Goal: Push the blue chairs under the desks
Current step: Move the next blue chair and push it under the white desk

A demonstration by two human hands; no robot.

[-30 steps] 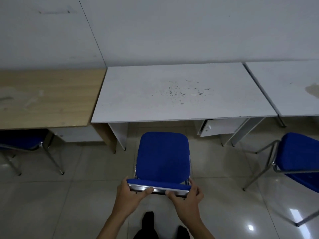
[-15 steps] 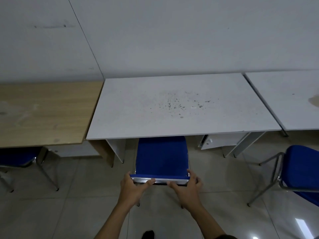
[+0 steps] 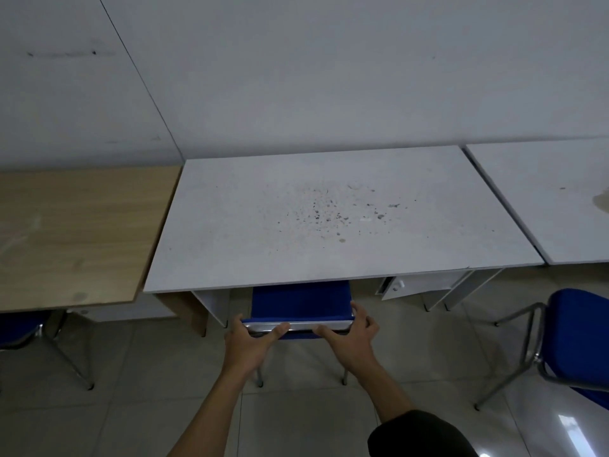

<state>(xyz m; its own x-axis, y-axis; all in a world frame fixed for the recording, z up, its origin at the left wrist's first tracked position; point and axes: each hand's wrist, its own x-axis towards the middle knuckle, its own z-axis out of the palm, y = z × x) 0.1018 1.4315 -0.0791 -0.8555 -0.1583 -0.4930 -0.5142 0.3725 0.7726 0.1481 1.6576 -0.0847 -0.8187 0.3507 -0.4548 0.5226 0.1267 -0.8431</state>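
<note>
A blue chair [image 3: 298, 301] with a chrome frame stands mostly under the white desk [image 3: 329, 219]; only the rear of its seat and its backrest top show past the desk's front edge. My left hand [image 3: 248, 344] grips the left end of the chrome top rail. My right hand [image 3: 351, 339] holds the rail's right end, fingers wrapped around the corner. A second blue chair [image 3: 580, 344] stands out on the floor at the right, in front of another white desk [image 3: 560, 206]. A third blue chair [image 3: 19, 328] sits partly under the wooden desk [image 3: 72, 235] at the left.
The desks stand in a row against a grey wall. A small white drawer unit [image 3: 418, 285] hangs under the middle desk's right side. The middle desk's top has dark specks. Glossy tiled floor [image 3: 148, 390] lies around the chairs.
The chair has slid forward under the white desk with both hands on its backrest; much less of the blue seat shows. My view has moved closer to the desk.
</note>
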